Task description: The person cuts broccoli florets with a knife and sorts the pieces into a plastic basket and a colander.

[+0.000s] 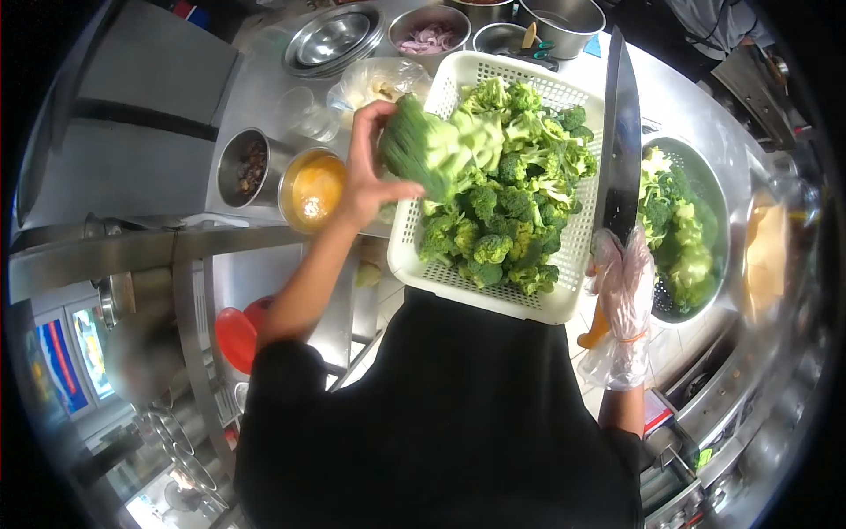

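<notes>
Holding side: your left hand (pixel 363 176) is curved around a broccoli head (pixel 410 145), thumb nearest to you, just over the left part of the white basket (pixel 493 304).
Broccoli head: it should feel rather light for its size, with a stiff stalk; the buds may crumble under hard pressing, and slip if wet.
Place to take hold: cup the crown widely, as you do, or take the firm stalk.
Knife (pixel 622 132): your gloved right hand (pixel 624 278) seems curled on its handle, blade pointing away from you; the exact finger places you cannot tell.
White basket: piled broccoli florets (pixel 511 212).
Perforated bowl (pixel 724 234): more broccoli pieces (pixel 692 264), at your right.
Yellow pot filling: orange-yellow liquid (pixel 315 192).
Steel pot (pixel 280 163): small dark pieces.
Onion bowl (pixel 425 60): purplish slices, probably onion.
</notes>
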A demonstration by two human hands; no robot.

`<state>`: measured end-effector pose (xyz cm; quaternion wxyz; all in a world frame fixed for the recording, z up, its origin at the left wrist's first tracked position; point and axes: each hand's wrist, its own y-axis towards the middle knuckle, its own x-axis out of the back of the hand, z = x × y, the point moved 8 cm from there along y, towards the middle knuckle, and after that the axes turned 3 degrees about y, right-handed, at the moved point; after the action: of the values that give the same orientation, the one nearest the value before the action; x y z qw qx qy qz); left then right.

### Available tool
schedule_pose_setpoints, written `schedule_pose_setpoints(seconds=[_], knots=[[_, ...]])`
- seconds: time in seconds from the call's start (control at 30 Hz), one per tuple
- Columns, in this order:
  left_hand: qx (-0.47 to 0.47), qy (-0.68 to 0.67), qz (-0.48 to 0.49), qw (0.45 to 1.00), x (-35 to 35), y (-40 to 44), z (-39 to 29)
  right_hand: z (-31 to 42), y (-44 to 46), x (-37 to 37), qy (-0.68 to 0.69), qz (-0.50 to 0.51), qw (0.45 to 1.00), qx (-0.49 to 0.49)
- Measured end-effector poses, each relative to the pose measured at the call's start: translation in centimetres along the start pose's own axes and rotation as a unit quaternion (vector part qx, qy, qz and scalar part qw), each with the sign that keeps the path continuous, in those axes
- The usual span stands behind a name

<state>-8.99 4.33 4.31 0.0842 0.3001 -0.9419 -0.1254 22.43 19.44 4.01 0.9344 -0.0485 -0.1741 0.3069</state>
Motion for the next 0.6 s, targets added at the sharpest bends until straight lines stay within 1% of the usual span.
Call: schedule_pose_setpoints(seconds=[0.03, 0.07, 0.1, 0.13, 0.17, 0.2, 0.23, 0.27, 0.3, 0.33, 0.37, 0.43, 0.47, 0.53, 0.57, 0.6], knots=[[0.063, -0.224, -0.027, 0.972, -0.8, -0.6, 1.0, 0.6, -0.5, -0.3, -0.016, -0.022, 0.999, 0.021], [0.062, -0.225, -0.032, 0.972, -1.5, -0.8, 1.0, 1.2, -0.9, -0.6, -0.034, -0.044, 0.998, 0.043], [0.157, -0.378, -0.03, 0.912, -2.8, -1.1, 2.5, 0.8, -0.8, -1.3, 0.031, -0.008, 0.998, 0.055], [0.244, -0.518, -0.023, 0.819, -4.6, -1.7, 3.6, 2.2, -0.9, -1.8, -0.022, -0.018, 0.989, 0.143], [0.241, -0.584, 0.023, 0.775, -5.9, -1.9, 3.7, 3.6, -0.8, -2.4, -0.088, -0.011, 0.975, 0.202], [0.241, -0.584, 0.023, 0.775, -6.5, -1.8, 3.6, 5.1, -0.8, -2.9, -0.152, -0.004, 0.955, 0.256], [0.269, -0.59, 0.029, 0.761, -7.4, -1.8, 3.4, 5.7, -0.6, -2.9, -0.153, -0.004, 0.955, 0.254], [0.296, -0.597, 0.034, 0.744, -8.2, -2.1, 3.5, 7.1, -0.9, -2.9, -0.189, -0.01, 0.931, 0.312], [0.286, -0.61, 0.064, 0.736, -8.9, -1.9, 3.4, 8.3, -1.2, -2.9, -0.225, -0.017, 0.902, 0.369], [0.284, -0.613, 0.066, 0.735, -9.3, -2.0, 3.3, 8.9, -0.7, -2.6, -0.229, -0.018, 0.9, 0.37], [0.279, -0.623, 0.081, 0.726, -9.7, -2.0, 2.6, 9.9, -0.6, -2.3, -0.216, -0.028, 0.886, 0.409], [0.272, -0.646, 0.102, 0.706, -10.5, -2.0, 1.3, 11.1, -0.2, -2.1, -0.167, -0.043, 0.88, 0.442], [0.268, -0.646, 0.103, 0.707, -10.6, -1.9, 1.0, 11.6, 0.0, -2.0, -0.144, -0.05, 0.875, 0.459], [0.295, -0.645, 0.109, 0.696, -11.6, -2.2, 1.0, 9.1, 2.4, -5.0, -0.288, 0.063, 0.873, 0.389], [0.323, -0.615, 0.069, 0.716, -11.5, -2.0, 1.8, 9.0, 2.4, -5.1, -0.252, 0.019, 0.861, 0.442], [0.317, -0.617, 0.069, 0.717, -11.5, -2.0, 2.1, 8.4, 2.5, -5.3, -0.253, 0.019, 0.858, 0.447]])
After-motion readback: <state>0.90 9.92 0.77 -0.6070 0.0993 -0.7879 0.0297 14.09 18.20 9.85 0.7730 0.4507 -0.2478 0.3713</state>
